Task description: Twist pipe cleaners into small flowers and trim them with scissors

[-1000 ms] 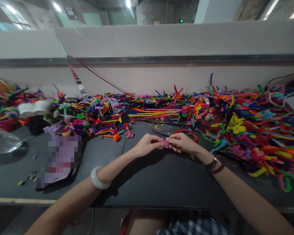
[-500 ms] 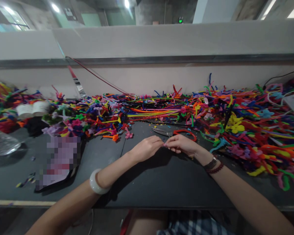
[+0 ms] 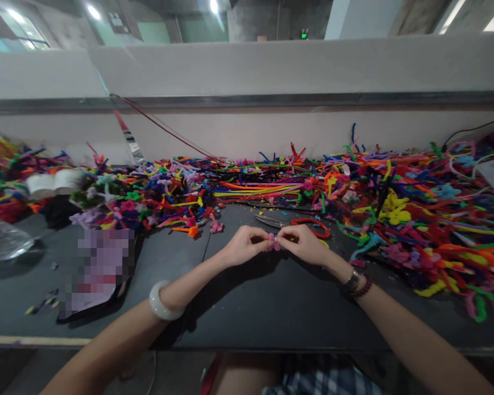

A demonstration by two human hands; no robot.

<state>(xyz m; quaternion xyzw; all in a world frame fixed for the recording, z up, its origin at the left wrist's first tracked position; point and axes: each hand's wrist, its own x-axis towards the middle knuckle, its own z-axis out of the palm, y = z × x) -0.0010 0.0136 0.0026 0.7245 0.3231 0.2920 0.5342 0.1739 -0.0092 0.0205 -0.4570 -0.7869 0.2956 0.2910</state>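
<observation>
Left hand (image 3: 245, 245) and right hand (image 3: 302, 244) together, fingertips clamped on small pink pipe-cleaner flower (image 3: 273, 242), held between hands above dark table (image 3: 271, 307). Scissors (image 3: 268, 221) and red pipe-cleaner loop (image 3: 313, 227) just beyond hands. Colored pipe-cleaner heap (image 3: 415, 186) along table's back.

Dark counter (image 3: 181, 321), pale strip along its front edge. Scissors (image 3: 271, 221) with red handles lie open-bladed near the back. Behind them, a long tangled heap of multicoloured pipe cleaners (image 3: 420, 219) runs across the counter, with twisted pipe-cleaner flowers (image 3: 127, 206) thick toward the left. Two white rolls (image 3: 53, 184) sit in the left heap; a clear plastic bag (image 3: 4, 241) lies beside it. Pixelated flat object (image 3: 101, 271), unreadable. Red cable (image 3: 164, 129) runs along a pale partition wall (image 3: 247, 71).
</observation>
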